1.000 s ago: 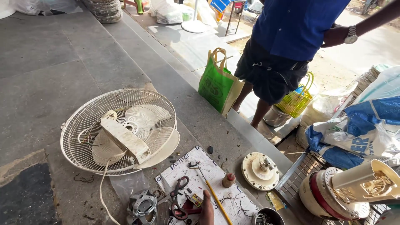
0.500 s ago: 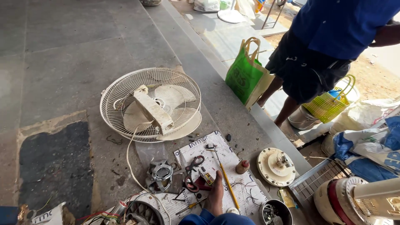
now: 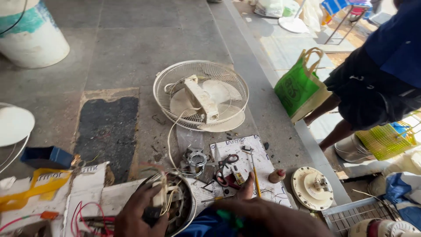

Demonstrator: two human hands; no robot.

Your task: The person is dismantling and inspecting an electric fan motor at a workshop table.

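Observation:
My left hand [image 3: 139,211] is at the bottom edge, closed around a round fan motor [image 3: 175,204] with loose cream and red wires. My right hand [image 3: 246,189] rests on a printed paper sheet [image 3: 258,151], its thumb beside a yellow-handled screwdriver [image 3: 255,175] and red-handled pliers [image 3: 222,178]; its fingers are hidden, so I cannot make out whether it holds anything. Black-handled scissors [image 3: 229,159] and a metal motor bracket [image 3: 195,157] lie just beyond. A white fan guard [image 3: 166,81] with a blade and a cream stand piece in it lies farther out.
A cream round motor cover [image 3: 312,188] and a small brown bottle [image 3: 276,176] sit right of the paper. A person in a blue shirt and black shorts [image 3: 372,87] stands at the right by a green bag [image 3: 298,85]. A white drum [image 3: 30,37] stands far left, a blue box [image 3: 46,157] nearer.
The view has swung left and down. My left hand with the wired motor has come into sight, and my right hand reaches farther onto the paper among the tools.

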